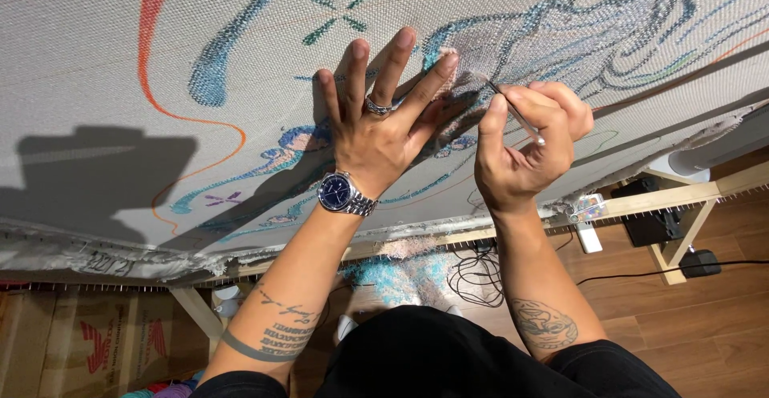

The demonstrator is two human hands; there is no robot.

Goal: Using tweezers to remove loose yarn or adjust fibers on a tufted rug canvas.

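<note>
A large white woven cloth (pixel 96 54) is stretched on a wooden frame (pixel 641 199) and carries blue, teal and orange tufted lines. My left hand (pixel 376 126), with a ring and a wristwatch, lies flat on the cloth with its fingers spread. Its index fingertip rests beside a pale fluffy patch (pixel 458 52). My right hand (pixel 529 138) pinches a thin metal tool (pixel 513 110), whose tip touches the cloth by that patch. Both hands sit side by side, almost touching.
Below the frame's edge lie blue and pale yarn scraps (pixel 404 274), a tangle of black cable (pixel 473 274), and black boxes (pixel 653 222) on a wooden floor (pixel 705 326). Cardboard (pixel 72 342) stands at the lower left. My black-clothed lap (pixel 448 358) fills the bottom.
</note>
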